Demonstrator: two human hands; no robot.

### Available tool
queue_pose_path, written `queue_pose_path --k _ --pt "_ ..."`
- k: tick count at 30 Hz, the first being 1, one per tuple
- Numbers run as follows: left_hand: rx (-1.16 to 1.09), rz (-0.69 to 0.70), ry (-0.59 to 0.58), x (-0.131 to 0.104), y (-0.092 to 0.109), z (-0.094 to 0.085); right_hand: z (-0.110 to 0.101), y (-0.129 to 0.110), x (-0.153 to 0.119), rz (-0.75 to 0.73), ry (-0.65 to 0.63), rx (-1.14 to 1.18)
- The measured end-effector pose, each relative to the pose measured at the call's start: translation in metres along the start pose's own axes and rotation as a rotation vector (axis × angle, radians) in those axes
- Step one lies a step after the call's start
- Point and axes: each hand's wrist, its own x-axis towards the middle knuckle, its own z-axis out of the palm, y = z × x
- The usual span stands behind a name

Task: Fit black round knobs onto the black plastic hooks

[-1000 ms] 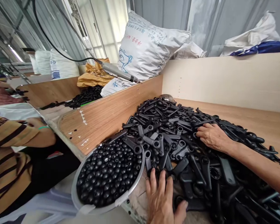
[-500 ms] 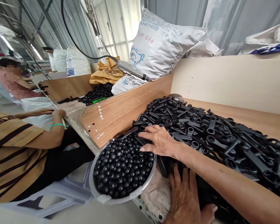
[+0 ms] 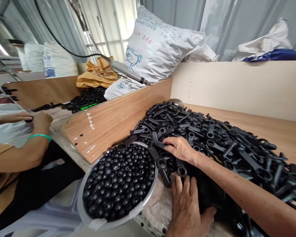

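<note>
My right hand is over the near left edge of a heap of black ring-ended levers. Its thumb and fingers are closed on the end of one black lever. Palm down at the heap's front edge lies my left hand, fingers stretched and thumb apart; its fingertips are just below another lever's ring. Beside both hands, to the left, a round metal bowl is full of small black balls with holes. A few levers lie against its right rim.
A wooden divider stands behind the bowl, and a pale back board borders the heap. On the left a co-worker's arm wears a green bracelet. A powered screwdriver on a cable rests near a white sack.
My right hand has drawn back from above the bowl's rim to the levers beside it, its fingers now closer together. The left hand stays flat. The view has turned to the right.
</note>
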Motion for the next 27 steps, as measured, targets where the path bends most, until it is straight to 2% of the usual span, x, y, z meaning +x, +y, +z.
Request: queue_pose_path --k 3,8,11,15,17,19,22,25,27 --pt "0.038 0.063 -0.011 -0.001 -0.001 0.001 -0.005 0.024 -0.027 0.038 0.039 -0.031" --pt "0.078 0.216 -0.093 -0.004 0.004 -0.004 -0.017 0.070 -0.072 0.134 0.073 -0.145" --pt "0.111 0.293 -0.068 -0.005 0.006 -0.007 -0.029 0.095 -0.099 0.210 0.091 -0.252" --pt "0.168 0.376 -0.056 -0.007 0.007 -0.007 -0.043 0.110 -0.134 0.279 0.109 -0.371" --pt "0.213 0.421 -0.023 -0.007 0.008 -0.006 -0.046 0.104 -0.145 0.279 0.126 -0.409" --pt "0.264 0.476 0.056 -0.007 0.009 -0.003 -0.046 0.088 -0.149 0.253 0.152 -0.433" --pt "0.295 0.599 0.280 -0.009 0.013 0.002 -0.038 0.044 -0.139 0.143 0.152 -0.419" --pt "0.226 0.699 0.533 -0.015 0.015 0.006 -0.021 -0.006 -0.118 -0.037 0.051 -0.363" --pt "0.201 0.691 0.590 -0.023 0.011 0.006 -0.005 -0.031 -0.103 -0.104 -0.010 -0.333"
